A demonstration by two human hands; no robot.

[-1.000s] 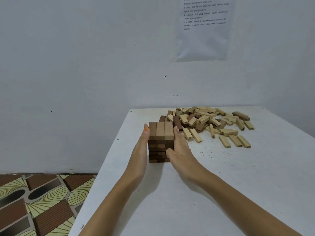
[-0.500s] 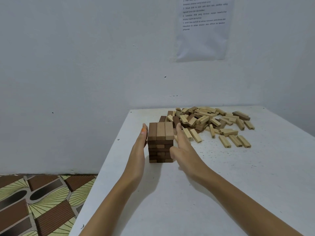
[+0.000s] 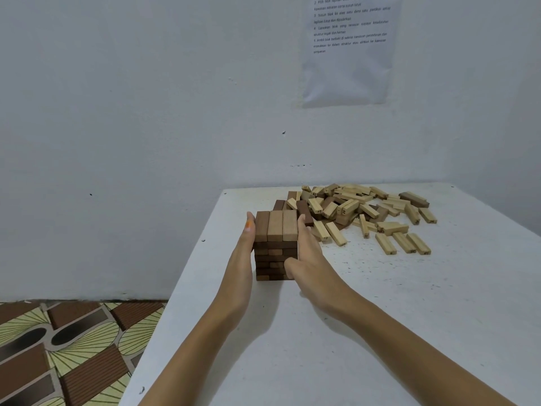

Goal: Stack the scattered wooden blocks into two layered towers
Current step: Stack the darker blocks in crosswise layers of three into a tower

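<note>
A brown and cream patterned floor covering shows at the lower left, below the edge of the white table. Near the table's left edge stands the square tower of brown wooden blocks, several layers high, with the layers crossing one another. Its top layer is three long blocks laid side by side and running away from the viewer: the left one is dark brown, the middle and right ones a lighter tan. The layers beneath look mostly dark brown.

The left hand is flat with straight fingers, its palm laid against the tower's left face and its fingertips reaching the top layer. The right hand is likewise flat against the right face, its thumb lying across the lower front. The tower sits between the two palms; neither hand curls round a block.

Behind and to the right of the tower lies the loose heap of pale and dark wooden blocks, spread toward the table's far right. A printed paper sheet hangs on the wall above it.
</note>
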